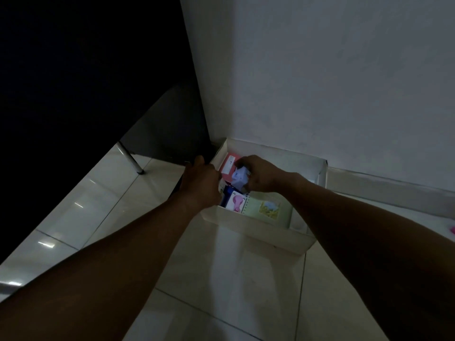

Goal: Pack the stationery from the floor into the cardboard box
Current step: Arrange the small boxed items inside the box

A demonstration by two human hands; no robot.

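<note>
While both forearms are stretched forward from the bottom corners of the view, the two hands are seen over the left half of the cardboard box [258, 230], which is set on the pale tiled floor [221, 279] in the corner below a white wall [344, 70]. A pale blue packet [240, 178] is gripped by the right hand [261, 172], whose fingers are curled over its top and right side; the packet is held above the box's inside, directly under and to the left of that hand. The left hand [203, 180] is placed at the box's left wall, just beside the packet, with its thumb raised toward the dark furniture; whether its fingers are closed on anything cannot be told, since they are hidden behind the back of the hand.

Inside the box, a pink flat pack [227, 166] is seen at the far left, just behind the held packet. A dark blue item [227, 193] and a pink-and-white card [237, 201] are lodged below the hands, near the front wall. A green spiral notebook [268, 209] is laid flat to the right of them, beneath the right wrist. At the far right edge of the view, a small pink object [452, 228] is left on the floor, well apart from the box. A metal chair leg [130, 157] is seen to the left under dark furniture [73, 94].
</note>
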